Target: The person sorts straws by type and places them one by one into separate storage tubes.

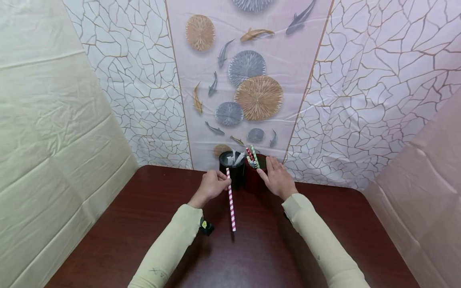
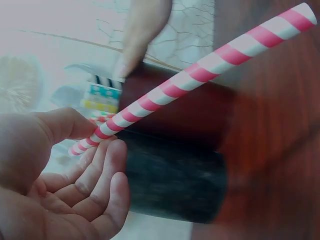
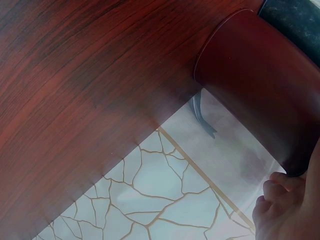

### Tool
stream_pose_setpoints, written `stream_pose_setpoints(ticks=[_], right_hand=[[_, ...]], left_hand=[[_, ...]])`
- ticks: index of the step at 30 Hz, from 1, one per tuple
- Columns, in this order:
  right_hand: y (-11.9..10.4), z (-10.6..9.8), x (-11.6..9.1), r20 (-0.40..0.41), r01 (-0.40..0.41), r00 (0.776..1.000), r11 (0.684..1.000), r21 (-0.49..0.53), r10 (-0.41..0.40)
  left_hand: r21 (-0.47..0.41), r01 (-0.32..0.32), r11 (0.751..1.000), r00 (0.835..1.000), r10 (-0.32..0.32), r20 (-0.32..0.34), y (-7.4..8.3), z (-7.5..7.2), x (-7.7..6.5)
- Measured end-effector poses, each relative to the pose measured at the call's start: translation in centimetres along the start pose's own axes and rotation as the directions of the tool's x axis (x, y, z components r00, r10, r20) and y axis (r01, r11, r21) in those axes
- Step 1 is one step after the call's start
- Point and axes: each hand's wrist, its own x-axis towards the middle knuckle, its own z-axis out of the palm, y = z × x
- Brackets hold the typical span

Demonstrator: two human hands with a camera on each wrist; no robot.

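Note:
My left hand (image 1: 213, 184) pinches a pink-and-white striped paper straw (image 1: 231, 204) near its upper end, between thumb and fingers. The straw slants down toward me in front of a black cup (image 1: 236, 176), which holds several whitish, plastic-looking pieces (image 1: 235, 159). Touching the black cup on its right is a dark red cup (image 3: 255, 75) with several patterned straws (image 1: 253, 156) in it, among them red and green ones. My right hand (image 1: 278, 178) rests at the red cup's rim, fingers extended along the right side and thumb toward the front.
Both cups stand at the back of a dark reddish-brown wooden table (image 1: 173, 244). Right behind them hangs a patterned cloth (image 1: 151, 92) with fish and round motifs. Pale fabric panels (image 1: 54, 160) flank the table on both sides.

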Motion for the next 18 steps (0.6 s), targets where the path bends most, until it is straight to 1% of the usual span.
stream_pose_setpoints(ticks=[4,9,14,18], right_hand=[[0.0,0.0,0.0,-0.001,0.001,1.000,1.000,-0.002,-0.001],[0.0,-0.1,-0.1,-0.002,0.000,1.000,1.000,-0.001,0.000],[0.0,0.0,-0.1,-0.004,0.002,1.000,1.000,-0.007,-0.002],[0.1,0.1,0.0,0.003,-0.001,1.000,1.000,-0.008,0.001]], left_hand=[[-0.001,-0.060,0.998,0.998,0.060,-0.030,1.9,-1.4,0.2],[0.034,-0.116,0.993,0.990,0.118,-0.072,4.6,-3.2,0.6],[0.045,-0.169,0.985,0.978,0.173,-0.112,7.4,-4.5,1.1],[0.070,-0.215,0.974,0.964,0.223,-0.144,9.7,-5.3,1.5]])
